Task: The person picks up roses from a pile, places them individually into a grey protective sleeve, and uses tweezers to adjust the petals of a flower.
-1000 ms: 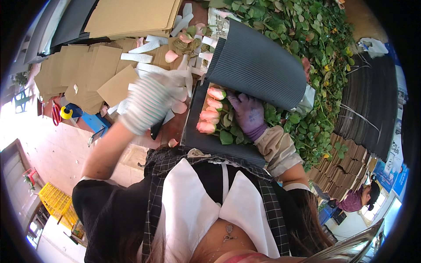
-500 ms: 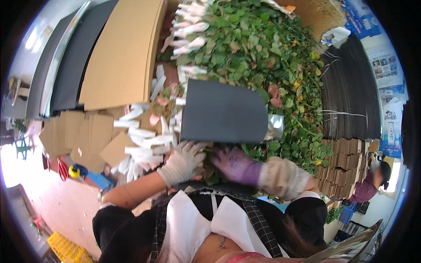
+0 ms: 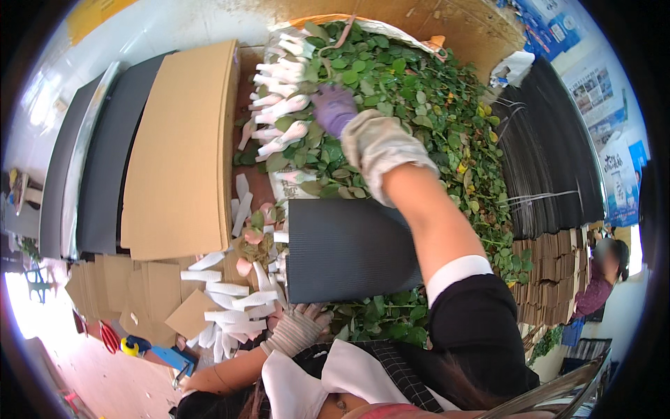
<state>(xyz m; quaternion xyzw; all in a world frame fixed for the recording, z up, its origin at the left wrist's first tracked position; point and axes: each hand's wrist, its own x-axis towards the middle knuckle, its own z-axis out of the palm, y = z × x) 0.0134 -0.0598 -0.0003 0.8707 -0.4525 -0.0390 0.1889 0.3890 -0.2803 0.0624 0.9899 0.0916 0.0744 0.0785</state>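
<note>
My right hand point(image 3: 335, 108), in a purple glove with a cloth oversleeve, reaches far over a bed of leafy flower stems point(image 3: 433, 140). It touches the leaves just right of several rose buds in white net sleeves point(image 3: 283, 105). Its fingers are partly lost among the foliage and blurred, so their grip is unclear. Nearer to me, my left hand point(image 3: 300, 329) wears a pale knitted glove. Its fingers lie stretched out by the near left corner of a black corrugated sheet point(image 3: 349, 251). That sheet lies across the stems, and my right forearm passes over its right side.
Loose white net sleeves point(image 3: 234, 297) lie in a heap left of the sheet. Cardboard sheets point(image 3: 181, 153) and black sheets point(image 3: 115, 160) stand at the left. At the right are strapped black sheets point(image 3: 548, 160) above stacked brown cardboard point(image 3: 548, 279). A person point(image 3: 597, 279) is at far right.
My right hand has moved from the sheet's near edge to the far rose buds. My left hand stays near the sheet's near left corner. The view has shifted as well.
</note>
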